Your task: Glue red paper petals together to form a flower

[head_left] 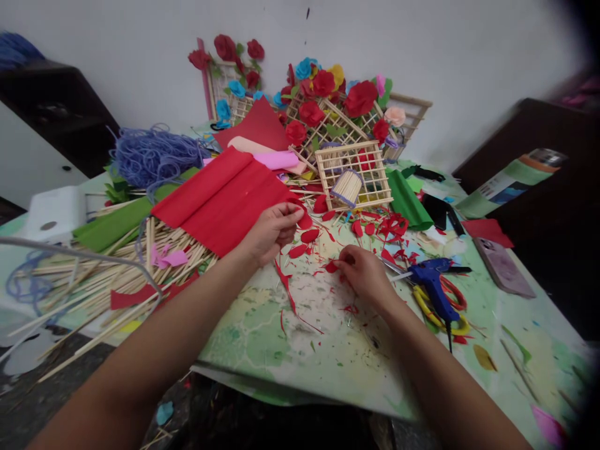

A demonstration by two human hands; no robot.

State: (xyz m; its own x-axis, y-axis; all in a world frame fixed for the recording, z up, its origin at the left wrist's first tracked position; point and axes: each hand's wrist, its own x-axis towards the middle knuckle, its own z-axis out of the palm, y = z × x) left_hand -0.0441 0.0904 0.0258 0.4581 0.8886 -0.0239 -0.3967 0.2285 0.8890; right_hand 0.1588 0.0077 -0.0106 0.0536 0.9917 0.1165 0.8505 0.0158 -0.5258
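From the head camera, a small stick-built holder (347, 189) with purple edging, rounded like a little barrel, is set against a square wooden lattice frame (360, 205); whether anything is in it cannot be told. Paper flowers (360, 99) with ruffled petals crowd the larger lattices behind, and a cylindrical bottle (510, 181) with a metallic cap leans at the right, its contents hidden. The left hand (276, 232) pinches a smooth, rounded red petal (304, 219) above the table (253, 319), in front of similar loose ovals. The right hand (363, 274) has thumb and forefinger together on a small red piece (330, 267), near a blue plastic glue gun (432, 281). Left of the hands, a creased red paper sheet (225, 200) lies over thin, straight wooden sticks (117, 275), beside a tangled heap of purple cord (154, 156).
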